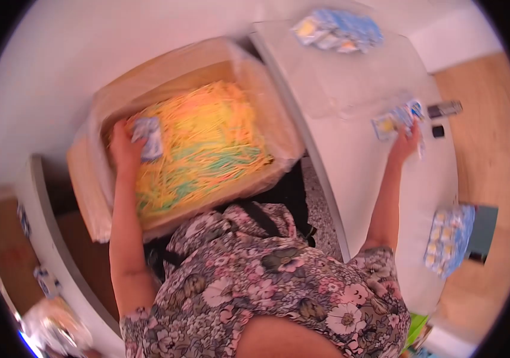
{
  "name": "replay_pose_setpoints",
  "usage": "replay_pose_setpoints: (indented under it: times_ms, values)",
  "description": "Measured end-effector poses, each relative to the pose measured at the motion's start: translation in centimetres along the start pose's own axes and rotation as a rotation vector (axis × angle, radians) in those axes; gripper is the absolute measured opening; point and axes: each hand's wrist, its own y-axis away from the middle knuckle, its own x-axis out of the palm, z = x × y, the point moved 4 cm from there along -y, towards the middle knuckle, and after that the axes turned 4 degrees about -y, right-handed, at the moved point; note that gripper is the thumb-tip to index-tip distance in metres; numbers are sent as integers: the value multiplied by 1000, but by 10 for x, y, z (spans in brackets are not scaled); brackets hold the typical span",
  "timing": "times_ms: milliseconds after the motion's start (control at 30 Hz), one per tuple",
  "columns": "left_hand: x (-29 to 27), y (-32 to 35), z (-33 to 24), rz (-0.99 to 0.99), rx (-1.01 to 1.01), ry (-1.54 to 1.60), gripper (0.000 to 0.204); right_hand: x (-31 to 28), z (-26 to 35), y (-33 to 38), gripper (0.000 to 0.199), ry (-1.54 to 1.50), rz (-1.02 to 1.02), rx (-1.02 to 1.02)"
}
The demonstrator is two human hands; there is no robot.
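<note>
My left hand (126, 148) reaches into a large cardboard box (294, 134) lined with clear plastic. Its fingers are closed on the edge of a small blue-and-white packet (152, 141). Under that packet lies a thick heap of thin strips or sticks (207, 131), mostly yellow and orange, with some green. Over the white table to the right, my right hand (408, 142) grips a blue-and-white packet (387, 124) with a yellowish patch on it. What the packets contain I cannot make out.
A pile of similar blue packets (341, 31) lies at the table's far end. More packets with round yellowish shapes (448, 240) lie at its right edge, beside a dark grey-green box (484, 231). A small dark device (445, 109) and a black square (438, 131) sit near my right hand.
</note>
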Motion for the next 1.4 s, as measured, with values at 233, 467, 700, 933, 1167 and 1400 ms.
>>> replay_pose_setpoints:
  times_ms: [233,467,700,933,1167,1400]
  values:
    - [-18,1,10,-76,21,100,50,23,250,94,12,-462,322,-387]
    - [-29,-1,14,-161,22,64,40,194,316,191,15,305,1315,-468]
    - [-31,-3,3,-195,139,48,26,251,307,201,23,625,1481,-394]
    - [-34,-4,2,-215,131,139,20,271,295,199,35,692,1540,-373]
    - [-28,-1,9,-225,170,334,15,264,299,211,30,883,1427,-453]
    - [-33,4,1,-263,208,250,13,236,306,193,30,734,1341,-357]
